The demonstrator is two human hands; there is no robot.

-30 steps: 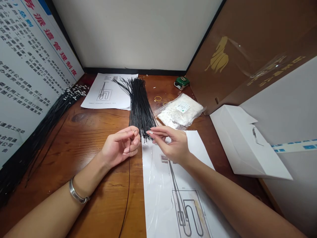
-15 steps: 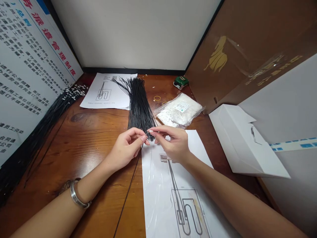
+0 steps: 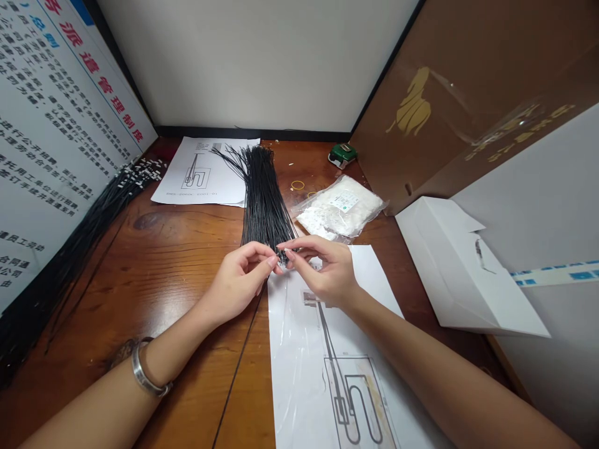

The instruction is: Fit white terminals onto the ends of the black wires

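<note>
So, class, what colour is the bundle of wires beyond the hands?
Black; the bundle of wires shows clearly in the head view.

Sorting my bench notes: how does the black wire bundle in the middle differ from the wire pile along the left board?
The middle bundle lies compact, pointing away from the hands, bare tips fanned at its far end. The left pile sprawls longer along the board, its far ends carrying small white pieces. The fingertips meet at the middle bundle's near end; the left pile lies untouched. Both are thin black wires.
</note>
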